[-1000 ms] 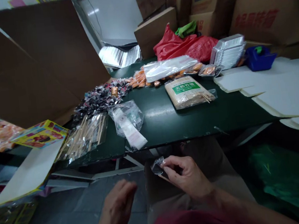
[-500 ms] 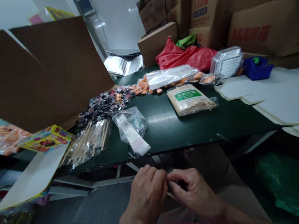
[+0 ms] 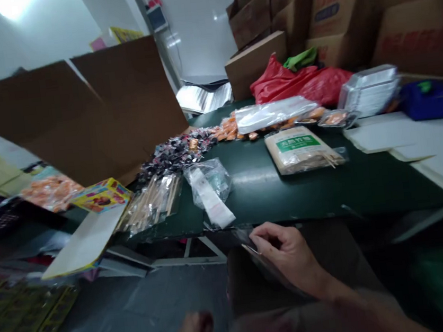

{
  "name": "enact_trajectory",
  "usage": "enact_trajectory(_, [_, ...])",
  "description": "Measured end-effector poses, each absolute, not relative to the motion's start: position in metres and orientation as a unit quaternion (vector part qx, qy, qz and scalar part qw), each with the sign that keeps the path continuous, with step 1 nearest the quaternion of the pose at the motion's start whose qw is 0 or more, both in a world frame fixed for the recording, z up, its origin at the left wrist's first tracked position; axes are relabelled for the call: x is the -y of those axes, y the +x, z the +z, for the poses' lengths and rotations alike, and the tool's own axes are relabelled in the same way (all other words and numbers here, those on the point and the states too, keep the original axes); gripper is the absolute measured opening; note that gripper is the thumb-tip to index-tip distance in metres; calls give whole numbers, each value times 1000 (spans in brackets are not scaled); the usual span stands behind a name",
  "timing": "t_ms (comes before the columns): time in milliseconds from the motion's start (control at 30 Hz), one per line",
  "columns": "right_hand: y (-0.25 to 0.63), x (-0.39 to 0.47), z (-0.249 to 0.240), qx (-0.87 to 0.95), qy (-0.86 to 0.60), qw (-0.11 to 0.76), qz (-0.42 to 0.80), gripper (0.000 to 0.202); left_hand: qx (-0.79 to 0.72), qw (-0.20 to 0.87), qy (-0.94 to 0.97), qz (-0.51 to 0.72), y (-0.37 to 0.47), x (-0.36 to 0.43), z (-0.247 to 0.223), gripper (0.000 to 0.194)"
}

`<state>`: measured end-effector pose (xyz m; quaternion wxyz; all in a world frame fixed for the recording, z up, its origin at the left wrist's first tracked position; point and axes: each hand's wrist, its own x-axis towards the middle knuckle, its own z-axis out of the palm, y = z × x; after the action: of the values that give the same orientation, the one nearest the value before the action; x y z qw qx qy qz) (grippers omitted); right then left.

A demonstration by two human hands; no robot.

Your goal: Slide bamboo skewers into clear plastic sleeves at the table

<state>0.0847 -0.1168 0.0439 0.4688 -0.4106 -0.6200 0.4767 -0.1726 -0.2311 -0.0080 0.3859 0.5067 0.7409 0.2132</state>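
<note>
My right hand (image 3: 280, 244) is closed in a pinch just off the table's near edge, above my lap. Between thumb and fingers it grips a clear plastic bag (image 3: 245, 238), with a thin pale edge or stick tip at its side that I cannot make out. Low in the view, my left hand (image 3: 194, 331) is smeared by motion and partly cut off, so its fingers do not show clearly. Nearest on the table lies a crumpled plastic bag with a white strip of labels (image 3: 212, 201). A pack of bamboo skewers (image 3: 299, 149) with a green label lies further right.
Bagged sticks (image 3: 156, 203) lie left on the dark green table (image 3: 250, 205), before a pile of small black packets (image 3: 172, 153) and orange packets (image 3: 227, 128). A yellow printed box (image 3: 103, 195), white sheets (image 3: 386, 134), a blue tape dispenser (image 3: 428, 100) and cartons (image 3: 331, 9) surround them.
My left hand has come away from the right and dropped down and left. The right hand stays near the table edge with the clear bag. The whole view has shifted.
</note>
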Motion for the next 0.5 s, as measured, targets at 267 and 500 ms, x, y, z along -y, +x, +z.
enact_trajectory(267, [79,116,51,591,-408,492,492,20,-502,607,378,486,-75,141,64,51])
enact_trajectory(500, [83,102,37,491,-368,525,589,14,-478,628,299,536,-52,112,47,22])
